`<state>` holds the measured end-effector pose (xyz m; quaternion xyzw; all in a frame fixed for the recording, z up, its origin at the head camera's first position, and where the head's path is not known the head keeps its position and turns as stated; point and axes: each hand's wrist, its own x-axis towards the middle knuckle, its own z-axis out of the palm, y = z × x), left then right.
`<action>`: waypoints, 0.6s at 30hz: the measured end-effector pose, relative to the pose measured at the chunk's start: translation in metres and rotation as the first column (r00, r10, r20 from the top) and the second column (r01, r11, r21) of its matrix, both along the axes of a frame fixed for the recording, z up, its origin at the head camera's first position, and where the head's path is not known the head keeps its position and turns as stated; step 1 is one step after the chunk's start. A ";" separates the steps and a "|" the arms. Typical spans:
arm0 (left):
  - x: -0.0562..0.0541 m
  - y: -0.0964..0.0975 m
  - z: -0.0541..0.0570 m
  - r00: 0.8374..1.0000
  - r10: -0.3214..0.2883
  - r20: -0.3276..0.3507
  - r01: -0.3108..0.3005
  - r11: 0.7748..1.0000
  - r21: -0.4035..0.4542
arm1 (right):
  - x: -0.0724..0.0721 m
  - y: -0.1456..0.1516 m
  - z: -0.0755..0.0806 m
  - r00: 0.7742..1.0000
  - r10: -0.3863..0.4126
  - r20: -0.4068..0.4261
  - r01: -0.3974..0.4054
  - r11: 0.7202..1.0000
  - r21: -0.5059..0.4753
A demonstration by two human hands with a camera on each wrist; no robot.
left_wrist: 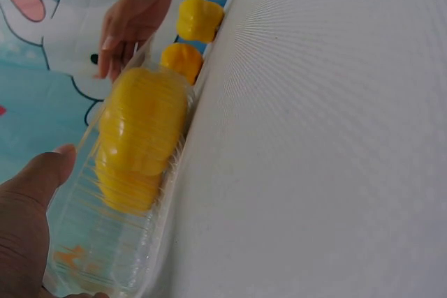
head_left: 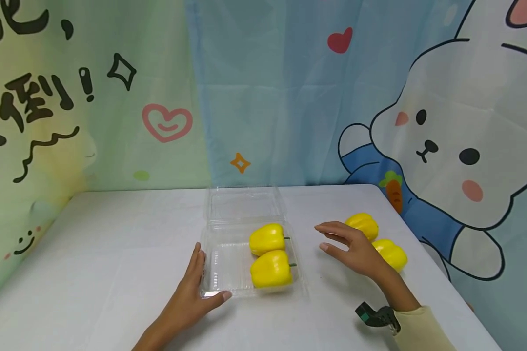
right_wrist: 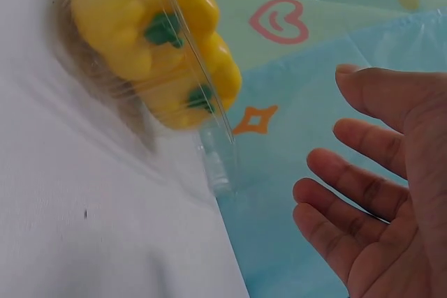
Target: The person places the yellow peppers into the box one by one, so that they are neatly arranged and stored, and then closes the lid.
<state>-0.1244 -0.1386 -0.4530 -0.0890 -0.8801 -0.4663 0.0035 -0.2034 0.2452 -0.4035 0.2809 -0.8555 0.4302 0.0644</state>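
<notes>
Fingers [head_left: 195, 267] of the left hand [head_left: 188, 300] spread around the near left corner of a clear, ribbed plastic box [head_left: 226, 265], whose right half holds two glossy, blocky yellow peppers [head_left: 271, 269]; the right hand [head_left: 357, 251], fingers loosely parted, hovers near two loose peppers [head_left: 392, 253].

White table [head_left: 101, 253], clear open plastic container [head_left: 228, 265] on top; two yellow peppers [head_left: 363, 224], right of the container

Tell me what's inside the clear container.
Two yellow peppers, side by side, toward the right in the head view. The clear container floor directly beneath them is covered, so can't tell.
</notes>
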 end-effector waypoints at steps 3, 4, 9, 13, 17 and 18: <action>0.001 0.000 0.000 1.000 0.000 -0.003 0.000 1.000 -0.001 | 0.002 0.006 0.000 1.000 -0.017 0.010 0.017 1.000 0.008; 0.001 -0.001 0.000 1.000 -0.001 -0.007 0.001 1.000 -0.003 | 0.003 0.009 0.000 1.000 -0.025 0.013 0.024 1.000 0.015; 0.001 -0.001 0.001 1.000 -0.008 -0.018 0.007 1.000 -0.005 | 0.006 0.022 0.000 0.997 -0.081 -0.002 0.081 0.996 0.046; 0.001 -0.001 0.002 1.000 -0.014 -0.013 0.014 1.000 0.000 | 0.009 0.031 -0.001 0.993 -0.116 -0.023 0.117 0.992 0.053; 0.002 0.000 0.001 1.000 -0.016 -0.011 0.016 1.000 0.005 | 0.012 0.039 -0.003 0.993 -0.119 -0.025 0.120 0.992 0.046; 0.002 0.000 0.001 1.000 -0.018 -0.011 0.018 1.000 0.004 | 0.013 0.041 -0.004 0.992 -0.124 -0.025 0.125 0.991 0.045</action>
